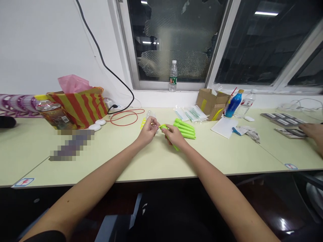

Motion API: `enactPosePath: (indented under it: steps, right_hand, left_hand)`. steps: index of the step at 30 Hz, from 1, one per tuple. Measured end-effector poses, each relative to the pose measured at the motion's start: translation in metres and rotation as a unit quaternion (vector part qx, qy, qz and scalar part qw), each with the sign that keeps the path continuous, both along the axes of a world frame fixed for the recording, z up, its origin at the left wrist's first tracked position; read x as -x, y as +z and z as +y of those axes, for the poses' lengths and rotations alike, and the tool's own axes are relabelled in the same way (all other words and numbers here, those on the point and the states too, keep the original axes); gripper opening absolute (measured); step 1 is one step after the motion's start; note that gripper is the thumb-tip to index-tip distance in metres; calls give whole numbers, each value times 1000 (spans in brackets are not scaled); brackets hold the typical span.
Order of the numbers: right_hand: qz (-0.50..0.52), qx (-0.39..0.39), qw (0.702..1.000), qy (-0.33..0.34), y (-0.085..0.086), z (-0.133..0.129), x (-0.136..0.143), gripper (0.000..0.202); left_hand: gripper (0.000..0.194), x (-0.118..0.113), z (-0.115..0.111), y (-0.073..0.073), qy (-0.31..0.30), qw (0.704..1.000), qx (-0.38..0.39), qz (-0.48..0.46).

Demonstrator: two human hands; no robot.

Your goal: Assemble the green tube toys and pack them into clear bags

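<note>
My right hand [174, 135] is wrapped round a bright green plastic tube [176, 147], whose lower end shows beneath the fingers. At the tube's upper end, my left hand [148, 129] pinches a small yellow piece [159, 126]; its exact shape is hidden by the fingertips. The two hands nearly meet over the table. Just beyond my right hand lie several more green tubes [185, 129], side by side. Behind my left hand are small yellow parts [143, 123] and a crumpled clear plastic item [150, 114], both partly covered.
Clear packets [193, 113], an open cardboard box [213, 102], a blue bottle [234, 105] and white paper [223, 127] stand or lie right of the tubes. Leftward are a red cable [126, 117], a striped bag [83, 109] and a tea bottle [57, 116]. Another person's hand [313, 131] rests far right.
</note>
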State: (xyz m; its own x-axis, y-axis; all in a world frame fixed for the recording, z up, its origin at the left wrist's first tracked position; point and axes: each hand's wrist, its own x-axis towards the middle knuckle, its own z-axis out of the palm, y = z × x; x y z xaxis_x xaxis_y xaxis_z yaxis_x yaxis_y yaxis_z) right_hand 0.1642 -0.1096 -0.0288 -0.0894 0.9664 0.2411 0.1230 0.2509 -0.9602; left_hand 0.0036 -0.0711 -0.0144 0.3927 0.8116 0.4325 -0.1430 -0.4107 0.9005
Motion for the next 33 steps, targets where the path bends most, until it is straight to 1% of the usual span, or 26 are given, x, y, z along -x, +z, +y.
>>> enactPosePath:
  steps: [2, 4, 10, 12, 15, 17, 22, 24, 27, 30, 33]
  right_hand:
    - [28, 12, 999, -23, 1, 2, 2, 27]
    - [69, 37, 996, -30, 2, 3, 3, 28]
    - [186, 119, 975, -16, 9, 3, 3, 30]
    - [228, 140, 964, 1, 11, 3, 0, 31]
    - [271, 155, 948, 64, 15, 2, -5, 33]
    - [278, 149, 944, 101, 16, 1, -7, 33]
    - [283, 145, 937, 146, 15, 0, -12, 32]
    - [281, 150, 931, 180, 15, -2, -14, 32]
    - [271, 164, 921, 226, 17, -5, -16, 31]
    - [269, 169, 915, 249, 18, -7, -16, 29]
    - [267, 155, 917, 252, 17, -7, -16, 26]
  left_hand:
    - [27, -1, 0, 1, 12, 1000, -10, 6]
    - [26, -1, 0, 2, 13, 1000, -7, 16]
    - [23, -3, -3, 1, -24, 998, 28, 45]
    - [25, -6, -5, -1, -41, 998, 36, 39]
    - [28, -10, -7, -1, -53, 997, 43, 30]
    - [29, -9, -6, 0, -44, 998, 38, 24]
    - [29, -2, 1, 5, -27, 999, 18, 20]
    - [28, 0, 3, 6, -20, 1000, -4, 23]
    - [23, 1, 2, 7, 5, 998, -53, 30]
    - [22, 1, -2, 6, 30, 995, -88, 42]
    - [24, 1, -6, 5, 55, 992, -102, 39]
